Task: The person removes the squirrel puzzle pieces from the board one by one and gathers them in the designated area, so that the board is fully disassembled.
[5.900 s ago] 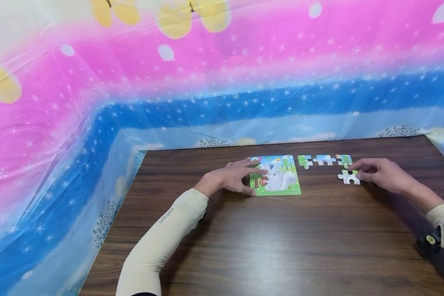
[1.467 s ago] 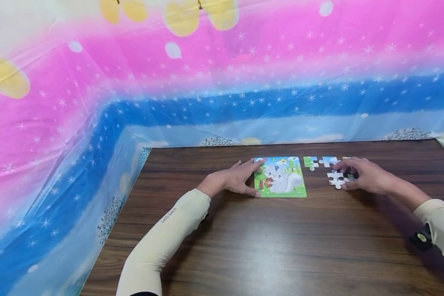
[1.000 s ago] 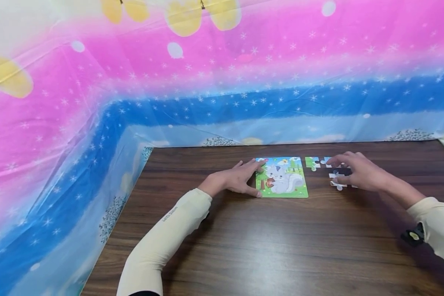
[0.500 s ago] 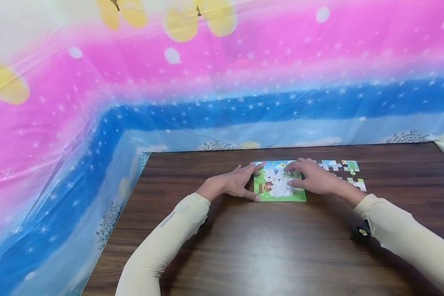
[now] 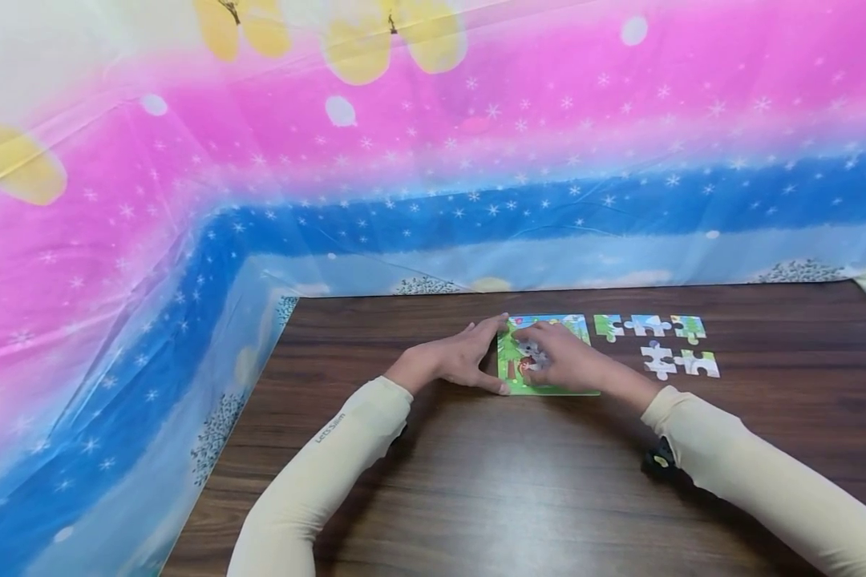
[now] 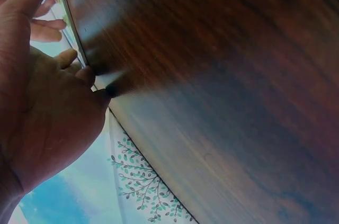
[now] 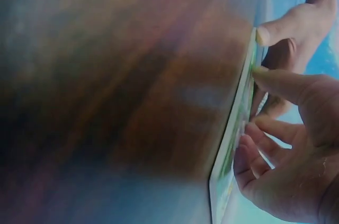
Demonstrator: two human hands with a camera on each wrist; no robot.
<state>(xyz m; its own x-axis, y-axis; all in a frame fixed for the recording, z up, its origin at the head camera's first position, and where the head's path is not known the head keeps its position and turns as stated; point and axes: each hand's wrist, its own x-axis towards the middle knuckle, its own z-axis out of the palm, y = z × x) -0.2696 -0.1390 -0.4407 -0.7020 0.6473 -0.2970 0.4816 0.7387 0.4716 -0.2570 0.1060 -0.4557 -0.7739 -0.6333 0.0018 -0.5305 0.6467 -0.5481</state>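
A square squirrel puzzle lies flat on the table in the head view, its right and middle parts covered by my right hand. My left hand rests at its left edge, thumb at the near corner and fingertips at the far one. My right hand touches the puzzle's face with bent fingers. In the right wrist view, thumb and fingertips stand apart on the surface; no piece shows pinched between them. Right of the puzzle lie several loose jigsaw pieces: a row of three with a middle piece, and a white piece below.
A dark wood-grain table carries everything. Behind it and along its left side hangs a pink and blue patterned cloth. Another green-and-white piece sits in the second row. A dark wrist camera is strapped at the right sleeve.
A white piece now lies in the second row, left of the green-and-white one. My right hand has let it go and moved left onto the puzzle. The left hand stays at the edge.
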